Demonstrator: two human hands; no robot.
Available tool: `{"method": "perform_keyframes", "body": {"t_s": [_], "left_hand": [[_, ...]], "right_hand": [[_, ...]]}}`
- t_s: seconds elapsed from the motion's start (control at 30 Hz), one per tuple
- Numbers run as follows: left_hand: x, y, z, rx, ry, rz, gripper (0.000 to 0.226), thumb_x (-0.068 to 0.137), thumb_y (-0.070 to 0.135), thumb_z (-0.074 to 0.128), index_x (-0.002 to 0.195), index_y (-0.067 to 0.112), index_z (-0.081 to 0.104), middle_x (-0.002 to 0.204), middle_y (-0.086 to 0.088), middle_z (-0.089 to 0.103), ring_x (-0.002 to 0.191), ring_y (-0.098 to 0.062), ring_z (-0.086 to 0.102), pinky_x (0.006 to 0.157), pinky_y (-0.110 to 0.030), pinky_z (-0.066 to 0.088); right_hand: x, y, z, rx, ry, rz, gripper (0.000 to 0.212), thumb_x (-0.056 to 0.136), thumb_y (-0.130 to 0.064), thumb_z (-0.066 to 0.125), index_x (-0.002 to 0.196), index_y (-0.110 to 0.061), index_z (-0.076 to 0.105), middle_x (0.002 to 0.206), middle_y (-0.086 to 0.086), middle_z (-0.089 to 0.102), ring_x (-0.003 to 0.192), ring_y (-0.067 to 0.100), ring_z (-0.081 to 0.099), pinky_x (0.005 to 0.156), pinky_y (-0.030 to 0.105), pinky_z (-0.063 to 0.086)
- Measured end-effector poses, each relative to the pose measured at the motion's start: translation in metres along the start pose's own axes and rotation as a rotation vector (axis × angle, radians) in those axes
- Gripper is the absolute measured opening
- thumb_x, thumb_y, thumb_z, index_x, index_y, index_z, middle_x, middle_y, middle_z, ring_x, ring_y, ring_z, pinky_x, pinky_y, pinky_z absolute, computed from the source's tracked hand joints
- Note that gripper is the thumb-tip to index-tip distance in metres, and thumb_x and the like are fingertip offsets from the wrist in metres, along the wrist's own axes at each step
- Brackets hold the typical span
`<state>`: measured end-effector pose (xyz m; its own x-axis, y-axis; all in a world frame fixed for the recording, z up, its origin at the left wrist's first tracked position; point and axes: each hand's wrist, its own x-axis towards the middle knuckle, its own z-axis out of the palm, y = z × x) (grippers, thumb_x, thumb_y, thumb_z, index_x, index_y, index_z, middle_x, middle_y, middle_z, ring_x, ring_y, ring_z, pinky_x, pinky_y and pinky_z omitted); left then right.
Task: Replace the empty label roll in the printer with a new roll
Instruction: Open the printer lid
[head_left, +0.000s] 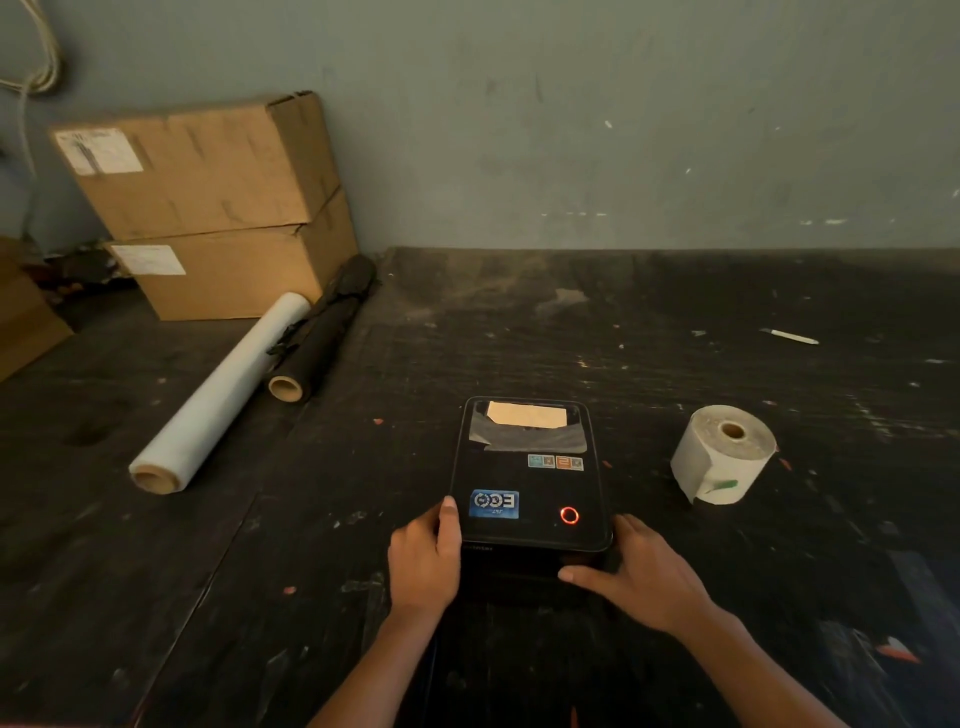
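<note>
The tabletop (675, 322) is dark, scuffed and paint-flecked, set against a plain grey-green wall. Centred before you sits one label printer (530, 483): a glossy black rounded box, lid closed, with a clear window showing a tan core and a red ring lit near its front. Your left hand (423, 561) presses flat against its left front edge, thumb on the lid; your right hand (639, 577) rests spread at its right front corner. Neither is closed around anything. One new label roll (722, 454), white paper on a cardboard core, stands well right of your right hand. At far left lie two stacked cardboard boxes (208, 208) and two long rolls: one clear film (218, 395), one black (322, 332).
</note>
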<state>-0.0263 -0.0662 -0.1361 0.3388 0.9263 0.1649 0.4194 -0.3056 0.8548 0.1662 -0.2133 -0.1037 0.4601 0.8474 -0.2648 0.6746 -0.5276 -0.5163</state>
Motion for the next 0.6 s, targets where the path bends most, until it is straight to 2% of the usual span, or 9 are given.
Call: {"method": "perform_keyframes", "body": {"t_s": [0.1,0.17,0.23,0.33,0.47,0.6], "left_hand": [[-0.001,0.003,-0.001,0.001,-0.019,-0.022,0.049,0.099,0.034,0.037,0.056,0.017,0.055,0.052,-0.002,0.060,0.051,-0.004,0.060,0.046,-0.014,0.041],[-0.002,0.005,-0.002,-0.060,-0.071,-0.084,0.048,0.098,0.040,0.038,0.062,0.017,0.060,0.059,-0.001,0.065,0.055,-0.001,0.063,0.052,-0.013,0.047],[0.000,0.007,-0.007,-0.099,-0.149,-0.154,0.043,0.095,0.047,0.041,0.073,0.020,0.066,0.070,0.001,0.070,0.065,0.000,0.066,0.060,-0.017,0.052],[0.002,0.015,-0.016,-0.125,-0.235,-0.187,0.034,0.089,0.059,0.044,0.082,0.033,0.064,0.080,0.013,0.068,0.071,0.014,0.062,0.053,-0.002,0.043],[0.004,0.020,-0.021,-0.062,-0.288,-0.227,0.043,0.082,0.072,0.040,0.090,0.036,0.062,0.082,0.018,0.065,0.079,0.007,0.059,0.061,-0.008,0.039],[0.016,0.024,-0.020,0.053,-0.295,-0.191,0.061,0.081,0.073,0.039,0.076,0.021,0.070,0.074,0.008,0.071,0.073,0.001,0.066,0.064,-0.016,0.047]], "right_hand": [[-0.001,-0.002,-0.002,0.001,-0.009,-0.006,0.119,0.041,-0.096,0.041,0.138,-0.026,0.038,0.137,-0.002,0.048,0.119,0.013,0.051,0.096,0.033,0.046],[-0.002,-0.004,-0.006,0.000,-0.030,-0.011,0.115,0.045,-0.093,0.046,0.139,-0.027,0.038,0.138,-0.001,0.047,0.120,0.013,0.049,0.098,0.034,0.045],[-0.002,-0.006,-0.010,-0.011,-0.071,-0.048,0.101,0.056,-0.084,0.053,0.140,-0.030,0.038,0.141,-0.001,0.044,0.124,0.013,0.045,0.102,0.035,0.042],[-0.001,-0.010,-0.016,-0.005,-0.120,-0.130,0.077,0.071,-0.068,0.059,0.138,-0.038,0.039,0.145,-0.003,0.040,0.132,0.012,0.035,0.109,0.034,0.032],[0.000,-0.013,-0.017,0.005,-0.109,-0.161,0.068,0.076,-0.058,0.063,0.137,-0.037,0.042,0.144,-0.006,0.044,0.135,0.012,0.031,0.111,0.034,0.029],[0.000,-0.010,-0.016,0.081,-0.087,-0.130,0.065,0.075,-0.053,0.068,0.133,-0.033,0.046,0.131,-0.011,0.049,0.121,0.006,0.042,0.103,0.027,0.035]]}}
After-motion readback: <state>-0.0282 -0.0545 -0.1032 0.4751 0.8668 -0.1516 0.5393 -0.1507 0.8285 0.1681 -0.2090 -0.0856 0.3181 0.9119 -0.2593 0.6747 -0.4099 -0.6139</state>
